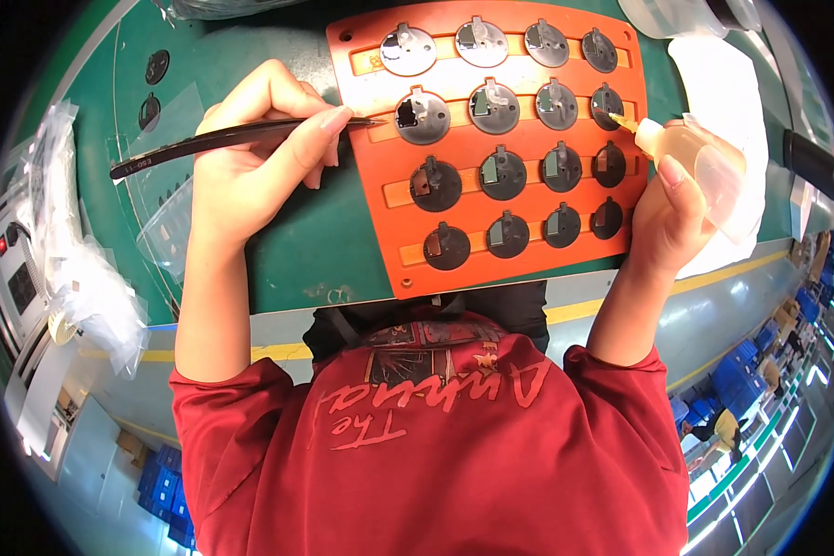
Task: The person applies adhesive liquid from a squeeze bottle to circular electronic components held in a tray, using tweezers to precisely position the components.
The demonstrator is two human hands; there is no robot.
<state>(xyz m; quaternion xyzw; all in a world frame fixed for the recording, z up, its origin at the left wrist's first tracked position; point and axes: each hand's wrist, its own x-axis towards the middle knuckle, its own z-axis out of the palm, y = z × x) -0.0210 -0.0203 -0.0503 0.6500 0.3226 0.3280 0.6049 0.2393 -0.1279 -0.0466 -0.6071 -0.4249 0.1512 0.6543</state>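
The right grip [674, 218] partly hides the squeeze bottle [684, 146].

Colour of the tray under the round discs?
Tray: orange, best seen in the head view.

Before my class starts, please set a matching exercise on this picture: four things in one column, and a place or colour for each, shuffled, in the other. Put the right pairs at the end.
Column one
1. Tweezers
2. Squeeze bottle
3. Tray
4. Table

Column two
A. green
B. in the person's right hand
C. orange, with round discs in rows
D. in the person's left hand

Right pairs: 1-D, 2-B, 3-C, 4-A
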